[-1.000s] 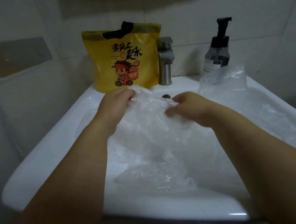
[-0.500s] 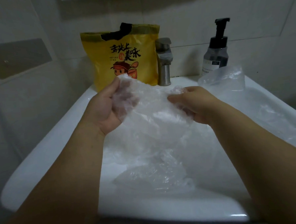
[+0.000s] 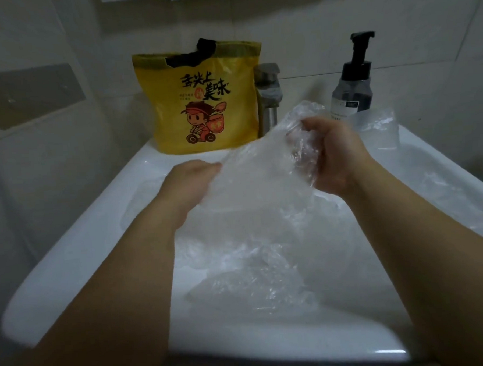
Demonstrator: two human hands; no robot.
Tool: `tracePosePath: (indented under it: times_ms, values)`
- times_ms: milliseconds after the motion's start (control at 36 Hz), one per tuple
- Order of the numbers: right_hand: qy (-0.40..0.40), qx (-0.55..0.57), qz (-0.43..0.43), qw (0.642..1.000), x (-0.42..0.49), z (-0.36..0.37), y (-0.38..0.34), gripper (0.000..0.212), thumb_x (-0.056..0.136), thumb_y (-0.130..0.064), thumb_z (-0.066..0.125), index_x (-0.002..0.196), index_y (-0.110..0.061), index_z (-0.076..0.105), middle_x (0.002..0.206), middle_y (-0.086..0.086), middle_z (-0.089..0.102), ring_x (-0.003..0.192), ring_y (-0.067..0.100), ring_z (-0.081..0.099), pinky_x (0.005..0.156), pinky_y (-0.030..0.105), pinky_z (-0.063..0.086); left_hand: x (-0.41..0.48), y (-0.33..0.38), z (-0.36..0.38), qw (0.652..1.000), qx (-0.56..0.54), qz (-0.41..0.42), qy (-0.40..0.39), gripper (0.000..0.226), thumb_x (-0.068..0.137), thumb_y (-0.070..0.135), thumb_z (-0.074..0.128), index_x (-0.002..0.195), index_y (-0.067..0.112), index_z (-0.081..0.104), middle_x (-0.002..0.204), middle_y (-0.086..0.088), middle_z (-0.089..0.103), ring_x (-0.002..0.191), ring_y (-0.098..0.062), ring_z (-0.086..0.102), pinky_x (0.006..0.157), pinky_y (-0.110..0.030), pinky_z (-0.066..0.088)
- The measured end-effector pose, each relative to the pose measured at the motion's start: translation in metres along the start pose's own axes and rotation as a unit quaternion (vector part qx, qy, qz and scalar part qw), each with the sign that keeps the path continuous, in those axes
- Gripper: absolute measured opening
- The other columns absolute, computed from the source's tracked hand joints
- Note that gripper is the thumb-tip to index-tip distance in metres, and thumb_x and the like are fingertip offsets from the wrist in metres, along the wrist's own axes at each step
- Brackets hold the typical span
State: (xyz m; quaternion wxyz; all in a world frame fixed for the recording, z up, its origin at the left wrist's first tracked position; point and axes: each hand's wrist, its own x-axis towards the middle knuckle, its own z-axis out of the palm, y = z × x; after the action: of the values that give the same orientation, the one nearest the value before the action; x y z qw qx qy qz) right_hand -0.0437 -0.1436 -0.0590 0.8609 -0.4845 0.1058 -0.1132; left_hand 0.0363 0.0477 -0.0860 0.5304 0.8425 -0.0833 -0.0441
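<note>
Bag (image 3: 263,187) of thin clear film, held up over the middle of the sink (image 3: 70,247). Clutched at its bunched upper end by the right grip (image 3: 331,153), curled closed round a wad of film. Pinched at the lower edge by the left grip (image 3: 190,182), likewise closed on it. Stretched slantwise between the two, with the rest hanging toward the sink's bowl.

Likely to handle as next to weightless and limp, with no shape of its own. Probably slick and clingy, perhaps wet, though hard to tell. Easily torn if pulled hard across a thin spot. Best taken at a gathered edge, several layers bunched together, rather than by a single flat sheet.

Looks glassy and crinkled, full of white glints, nearly lost against the white sink. No print or handles to make out.

More crumpled film (image 3: 262,282) lying in the sink's bowl at the near side, and another clear piece (image 3: 377,125) on the sink's far right rim. Along the sink's back edge: yellow pack (image 3: 202,101), tap (image 3: 269,97), pump bottle (image 3: 351,87).
</note>
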Motion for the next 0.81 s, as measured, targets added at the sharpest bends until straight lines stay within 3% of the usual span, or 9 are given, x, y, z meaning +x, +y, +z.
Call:
tracePosePath:
  times_ms: [111,222,333,417,500,556,639,750,806]
  values:
    - [0.002,-0.11,-0.003,0.994,0.002,0.002,0.008,0.01,0.09,-0.016,0.054,0.086,-0.009,0.059,0.069,0.008,0.059,0.056,0.014,0.048,0.056,0.024,0.037,-0.004,0.001,0.004,0.989,0.067,0.121,0.049,0.046,0.091,0.02,0.061,0.135,0.027,0.052,0.139,0.005,0.045,0.122,-0.011,0.046,0.09,-0.023,0.037]
    - [-0.005,-0.204,-0.008,0.979,0.004,0.009,0.017,0.014,0.088,-0.019,0.059,0.095,-0.007,0.061,0.091,0.017,0.054,0.065,0.021,0.049,0.054,0.026,0.035,-0.016,0.018,0.013,0.982,-0.087,0.165,-0.008,0.031,0.094,0.021,0.057,0.124,0.027,0.062,0.12,0.016,0.059,0.109,0.001,0.052,0.084,-0.01,0.037]
    - [-0.03,-0.19,-0.011,0.981,0.001,0.014,0.017,0.048,0.075,-0.025,0.066,0.114,0.003,0.059,0.093,0.018,0.05,0.078,0.029,0.047,0.069,0.037,0.037,-0.017,0.008,0.017,0.979,-0.029,0.119,-0.165,0.03,0.086,0.051,0.064,0.103,0.029,0.074,0.105,0.015,0.072,0.102,-0.002,0.063,0.09,-0.022,0.045]
    - [-0.049,-0.17,-0.011,0.984,0.0,0.01,0.014,0.027,0.09,-0.019,0.059,0.11,-0.002,0.062,0.091,0.018,0.059,0.078,0.029,0.058,0.071,0.033,0.046,-0.02,0.008,0.017,0.978,-0.017,0.119,-0.173,0.032,0.087,0.042,0.066,0.085,0.01,0.073,0.082,0.001,0.071,0.08,-0.013,0.064,0.08,-0.029,0.047]
    - [-0.124,-0.107,0.005,0.986,-0.001,0.004,0.01,0.019,0.083,-0.026,0.06,0.084,-0.015,0.076,0.081,0.007,0.065,0.071,0.02,0.061,0.067,0.029,0.046,-0.019,0.011,0.017,0.977,-0.098,0.135,-0.137,0.021,0.091,0.028,0.064,0.076,0.016,0.069,0.073,0.001,0.067,0.069,-0.013,0.062,0.071,-0.028,0.048]
    - [-0.162,-0.083,0.033,0.983,-0.001,0.003,0.008,0.019,0.074,-0.032,0.066,0.082,-0.019,0.076,0.082,0.005,0.068,0.075,0.022,0.064,0.073,0.032,0.048,-0.015,0.012,0.015,0.971,-0.176,0.128,-0.094,0.017,0.094,0.025,0.061,0.081,0.02,0.069,0.071,0.007,0.07,0.066,-0.008,0.066,0.064,-0.025,0.051]
    - [-0.18,-0.149,0.105,0.967,0.003,0.002,0.015,0.053,0.073,-0.043,0.071,0.118,-0.017,0.06,0.109,0.009,0.064,0.104,0.03,0.059,0.098,0.045,0.043,-0.008,0.012,0.011,0.951,-0.29,0.096,-0.04,0.02,0.096,0.026,0.058,0.106,0.013,0.069,0.093,-0.001,0.075,0.085,-0.015,0.072,0.069,-0.028,0.056]
    - [-0.126,-0.14,0.096,0.977,0.0,0.011,0.024,0.014,0.092,-0.023,0.056,0.093,-0.01,0.061,0.08,0.004,0.064,0.076,0.021,0.058,0.085,0.038,0.051,0.0,0.011,0.008,0.928,-0.365,0.068,-0.034,0.033,0.098,0.029,0.055,0.126,0.013,0.061,0.115,-0.006,0.07,0.104,-0.021,0.069,0.085,-0.035,0.057]
    - [-0.091,-0.032,0.071,0.993,0.001,0.013,0.021,0.019,0.098,-0.021,0.048,0.088,-0.009,0.059,0.071,0.003,0.061,0.062,0.016,0.056,0.069,0.033,0.053,0.004,0.009,0.006,0.915,-0.399,0.047,-0.037,0.039,0.097,0.034,0.056,0.131,0.014,0.058,0.12,-0.006,0.069,0.109,-0.021,0.067,0.089,-0.037,0.056]
